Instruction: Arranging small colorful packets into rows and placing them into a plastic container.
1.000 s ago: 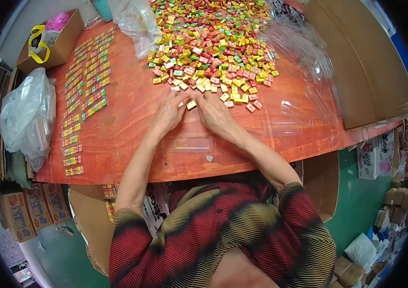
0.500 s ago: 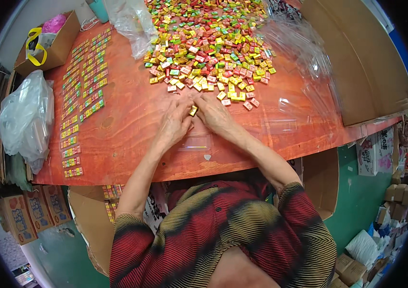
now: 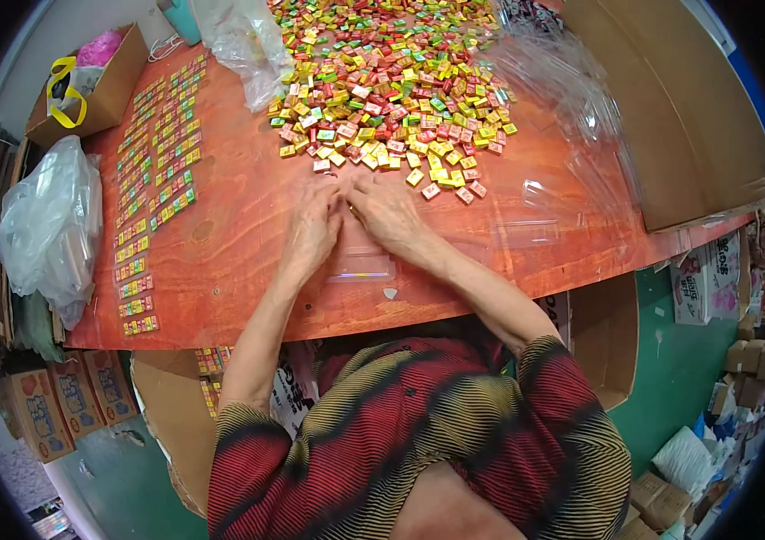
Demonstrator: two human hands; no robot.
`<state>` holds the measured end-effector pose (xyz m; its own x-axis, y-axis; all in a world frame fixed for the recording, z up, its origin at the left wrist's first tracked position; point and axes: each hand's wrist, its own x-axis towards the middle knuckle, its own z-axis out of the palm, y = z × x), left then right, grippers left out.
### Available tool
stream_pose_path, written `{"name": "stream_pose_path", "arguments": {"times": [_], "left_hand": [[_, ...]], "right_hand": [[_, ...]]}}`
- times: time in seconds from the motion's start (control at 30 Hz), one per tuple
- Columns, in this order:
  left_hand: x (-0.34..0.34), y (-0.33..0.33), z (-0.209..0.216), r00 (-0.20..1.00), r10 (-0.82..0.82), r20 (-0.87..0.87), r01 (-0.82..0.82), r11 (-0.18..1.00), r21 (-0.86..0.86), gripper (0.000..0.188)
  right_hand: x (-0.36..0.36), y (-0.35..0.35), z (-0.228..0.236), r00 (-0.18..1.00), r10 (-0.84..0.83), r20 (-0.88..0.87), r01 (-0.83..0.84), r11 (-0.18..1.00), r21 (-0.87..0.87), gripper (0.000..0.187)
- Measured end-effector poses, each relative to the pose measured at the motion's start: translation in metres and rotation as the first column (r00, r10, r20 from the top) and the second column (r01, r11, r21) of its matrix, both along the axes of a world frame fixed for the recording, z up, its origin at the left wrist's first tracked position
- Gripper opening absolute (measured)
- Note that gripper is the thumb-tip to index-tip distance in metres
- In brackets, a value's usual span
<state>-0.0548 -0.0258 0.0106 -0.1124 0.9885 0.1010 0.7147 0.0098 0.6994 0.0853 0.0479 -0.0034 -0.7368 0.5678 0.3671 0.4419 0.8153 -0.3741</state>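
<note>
My left hand (image 3: 314,220) and my right hand (image 3: 386,212) are close together over the red-brown tabletop (image 3: 247,243), just in front of a big heap of small coloured boxes (image 3: 391,99). A sliver of a small yellow box (image 3: 351,208) shows at my right fingertips; the rest of it is hidden. The left fingers are curled in and pressed together, and what they hold cannot be made out. Below the hands a clear plastic tray (image 3: 360,268) lies flat, partly covered by them. A few loose boxes (image 3: 464,195) lie to the right of my right hand.
Rows of grouped small boxes (image 3: 137,304) line the table's left side. Clear plastic trays (image 3: 571,108) pile up at the right beside a large cardboard box (image 3: 670,117). Plastic bags (image 3: 49,220) hang at the left edge, near an open carton (image 3: 117,81).
Both hands have shifted slightly left, and the yellow box between them is now mostly covered by fingers. The loose boxes at the heap's front edge lie differently, with fewer there.
</note>
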Motion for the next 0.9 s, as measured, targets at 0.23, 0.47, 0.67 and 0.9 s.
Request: {"name": "stream_pose_path", "arguments": {"times": [0.23, 0.47, 0.67, 0.9], "left_hand": [[-0.005, 0.006, 0.002, 0.994, -0.112, -0.022, 0.113, 0.991, 0.067, 0.055], [-0.003, 0.015, 0.003, 0.985, -0.171, -0.027, 0.168, 0.982, -0.082, 0.052], [0.007, 0.019, 0.001, 0.987, -0.127, 0.094, 0.127, 0.992, 0.011, 0.054], [0.003, 0.016, 0.004, 0.986, -0.164, -0.017, 0.165, 0.986, 0.034, 0.060]], "right_hand": [[0.050, 0.012, 0.024, 0.994, -0.074, -0.083, 0.054, 0.973, -0.224, 0.020], [0.078, 0.013, 0.017, 0.957, -0.214, 0.193, 0.254, 0.943, -0.214, 0.018], [0.071, 0.011, 0.009, 0.991, -0.076, 0.107, 0.097, 0.974, -0.206, 0.020], [0.053, 0.010, 0.020, 0.997, -0.037, -0.067, 0.015, 0.952, -0.307, 0.033]]}}
